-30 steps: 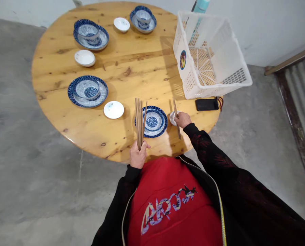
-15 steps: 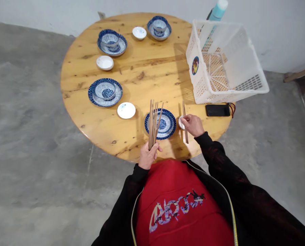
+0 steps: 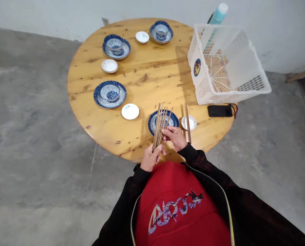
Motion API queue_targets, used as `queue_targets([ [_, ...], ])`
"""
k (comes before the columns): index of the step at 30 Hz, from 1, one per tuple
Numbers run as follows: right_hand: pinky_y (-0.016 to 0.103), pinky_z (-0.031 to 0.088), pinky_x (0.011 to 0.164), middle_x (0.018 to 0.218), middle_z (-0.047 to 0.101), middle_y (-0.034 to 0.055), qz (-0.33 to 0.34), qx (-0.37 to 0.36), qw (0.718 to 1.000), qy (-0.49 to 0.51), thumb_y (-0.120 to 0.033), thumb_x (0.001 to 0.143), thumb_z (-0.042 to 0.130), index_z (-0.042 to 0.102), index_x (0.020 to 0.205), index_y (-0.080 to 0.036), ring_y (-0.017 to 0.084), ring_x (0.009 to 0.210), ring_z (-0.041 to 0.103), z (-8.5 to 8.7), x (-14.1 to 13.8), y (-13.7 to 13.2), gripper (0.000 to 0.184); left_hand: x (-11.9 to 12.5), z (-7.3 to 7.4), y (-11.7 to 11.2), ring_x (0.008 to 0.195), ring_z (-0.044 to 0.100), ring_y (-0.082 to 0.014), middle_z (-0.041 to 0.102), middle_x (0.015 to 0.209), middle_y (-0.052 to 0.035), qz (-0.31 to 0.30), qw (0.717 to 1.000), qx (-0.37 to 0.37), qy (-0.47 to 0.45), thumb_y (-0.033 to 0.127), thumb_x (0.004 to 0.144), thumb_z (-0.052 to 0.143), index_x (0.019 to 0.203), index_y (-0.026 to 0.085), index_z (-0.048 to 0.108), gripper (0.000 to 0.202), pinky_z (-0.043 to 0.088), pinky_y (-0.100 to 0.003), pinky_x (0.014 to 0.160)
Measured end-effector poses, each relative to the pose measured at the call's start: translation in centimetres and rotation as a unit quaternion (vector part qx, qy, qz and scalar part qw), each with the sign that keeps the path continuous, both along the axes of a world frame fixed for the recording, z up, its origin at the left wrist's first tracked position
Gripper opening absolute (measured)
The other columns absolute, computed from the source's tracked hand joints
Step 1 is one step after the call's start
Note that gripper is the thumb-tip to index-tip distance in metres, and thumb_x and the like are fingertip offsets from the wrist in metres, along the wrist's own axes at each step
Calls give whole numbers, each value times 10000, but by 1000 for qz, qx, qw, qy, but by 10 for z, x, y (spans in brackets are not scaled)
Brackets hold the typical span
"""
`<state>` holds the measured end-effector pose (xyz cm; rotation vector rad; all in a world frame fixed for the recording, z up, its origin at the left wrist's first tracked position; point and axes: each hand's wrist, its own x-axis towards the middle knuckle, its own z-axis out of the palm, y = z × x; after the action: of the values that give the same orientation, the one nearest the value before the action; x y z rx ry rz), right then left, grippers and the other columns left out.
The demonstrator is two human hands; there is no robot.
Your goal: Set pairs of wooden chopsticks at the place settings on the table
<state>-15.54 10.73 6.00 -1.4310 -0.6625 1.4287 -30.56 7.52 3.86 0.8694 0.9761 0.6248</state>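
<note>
From the head view, I see the left hand (image 3: 151, 158) closed round a bundle of chopsticks (image 3: 157, 131) over the blue-patterned plate (image 3: 177, 120), the right hand (image 3: 176, 137) pinching at it; another pair (image 3: 187, 118) lies across a white dish (image 3: 192, 123).

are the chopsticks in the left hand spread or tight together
Spread: the chopsticks fan apart at their far ends, though the left hand bunches their near ends.

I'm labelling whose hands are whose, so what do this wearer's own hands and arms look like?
The left hand and right hand are bare, without gloves. Both sleeves are long and black with plain black cuffs; the right sleeve shows faint dark red patterning.
</note>
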Motion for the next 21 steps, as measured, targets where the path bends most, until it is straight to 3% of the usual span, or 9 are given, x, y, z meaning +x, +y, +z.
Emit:
queue_targets([
  [5,215,461,427,499,563,-34,-12,3,1000,-7,-518,639,783,569,626,-176,87,421,509,-4,-15,-3,403,-17,-3,0,357,369,-22,654,730,-26,26,1000,-10,7,555,838,595,975,126,580,451,227,-164,324],
  [9,229,487,433,501,560,-36,-34,15,998,-41,-522,666,763,577,657,-180,94,426,511,-7,-27,-4,389,-35,-7,1,365,382,-26,651,724,-18,13,1000,-19,-3,537,842,607,1022,129,583,447,225,-159,322],
  [14,227,512,425,506,562,-37,-68,13,996,-53,-522,657,771,572,666,-173,94,427,527,-6,-32,-1,402,-52,-11,3,400,476,-48,684,779,-48,21,999,-23,10,536,824,631,941,134,563,424,263,-158,322],
  [18,201,507,417,503,565,-49,-120,16,991,-61,-487,670,784,581,711,-165,78,416,516,0,-19,1,383,-56,-15,5,531,614,-115,695,784,-73,80,996,-32,18,545,787,665,962,120,582,467,370,-167,372],
  [21,182,503,419,513,553,-61,-161,47,984,-65,-436,696,783,581,735,-165,70,422,522,5,-3,6,340,-56,-15,6,549,608,-107,679,756,-62,149,988,-13,24,513,776,688,939,109,607,444,392,-166,409],
])
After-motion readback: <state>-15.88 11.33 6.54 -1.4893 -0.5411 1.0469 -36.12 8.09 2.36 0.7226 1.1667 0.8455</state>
